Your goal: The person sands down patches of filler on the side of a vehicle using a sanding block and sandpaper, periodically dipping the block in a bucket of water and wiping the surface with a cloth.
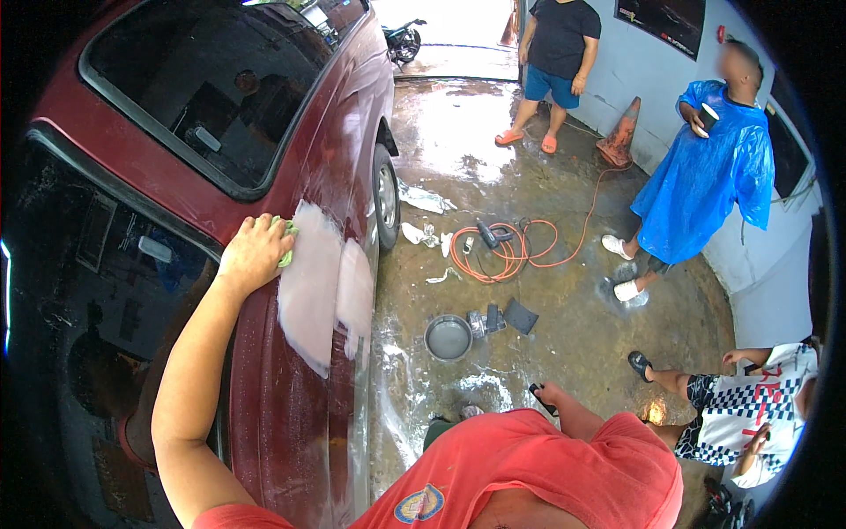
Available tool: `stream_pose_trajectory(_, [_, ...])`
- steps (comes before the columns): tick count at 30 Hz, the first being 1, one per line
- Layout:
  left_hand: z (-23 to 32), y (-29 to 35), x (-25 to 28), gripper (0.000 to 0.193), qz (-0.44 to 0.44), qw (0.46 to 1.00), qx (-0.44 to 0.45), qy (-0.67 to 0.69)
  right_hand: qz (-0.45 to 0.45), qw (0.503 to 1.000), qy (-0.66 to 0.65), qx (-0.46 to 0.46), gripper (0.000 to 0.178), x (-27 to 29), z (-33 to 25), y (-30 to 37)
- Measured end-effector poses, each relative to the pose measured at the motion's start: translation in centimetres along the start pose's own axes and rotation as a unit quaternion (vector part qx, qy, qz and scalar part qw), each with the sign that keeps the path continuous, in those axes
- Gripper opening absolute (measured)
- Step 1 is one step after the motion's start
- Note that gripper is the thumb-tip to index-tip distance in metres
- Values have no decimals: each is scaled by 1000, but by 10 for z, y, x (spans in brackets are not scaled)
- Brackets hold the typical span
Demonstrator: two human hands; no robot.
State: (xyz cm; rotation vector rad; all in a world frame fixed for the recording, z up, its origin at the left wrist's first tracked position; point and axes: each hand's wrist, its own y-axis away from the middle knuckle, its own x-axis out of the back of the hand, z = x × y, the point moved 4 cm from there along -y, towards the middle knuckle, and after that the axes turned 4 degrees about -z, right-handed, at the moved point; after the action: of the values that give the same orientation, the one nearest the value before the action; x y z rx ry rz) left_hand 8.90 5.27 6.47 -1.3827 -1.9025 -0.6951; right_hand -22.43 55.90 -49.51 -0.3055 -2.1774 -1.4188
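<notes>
My left hand (254, 255) is closed around a crumpled green cloth (287, 242). It presses the cloth to the side of a dark red vehicle (273, 379), below the rear side window. Just right of the cloth is a large pale, sanded-looking patch (310, 286), with a second pale patch (354, 291) beside it on the same panel. Lower and to the right, away from the vehicle, my right hand (551, 395) is closed on a small black object (539, 401), whose kind I cannot make out. Water drops dot the paint around the patches.
On the wet floor stand a round grey basin (448, 339), dark sheets (520, 316), a coiled orange hose (502, 264) and a dark power tool (493, 234). A traffic cone (621, 132) leans by the wall. Three people stand right, one in a blue poncho (705, 181).
</notes>
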Motion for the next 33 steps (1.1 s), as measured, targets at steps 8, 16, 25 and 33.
stream_pose_trajectory(8, [-1,0,-2,30,-14,1000,3,-5,16,1000,4,-16,48,-2,4,-7])
stream_pose_trajectory(16, [0,0,-2,33,2,1000,-3,-18,16,1000,18,-7,49,0,-1,-2])
stream_pose_trajectory(25, [-1,0,-3,35,-13,1000,-1,-17,14,1000,-1,-1,50,-5,5,-8])
stream_pose_trajectory(33, [-1,0,-6,33,7,1000,-2,8,8,1000,-11,-1,51,-5,9,-10])
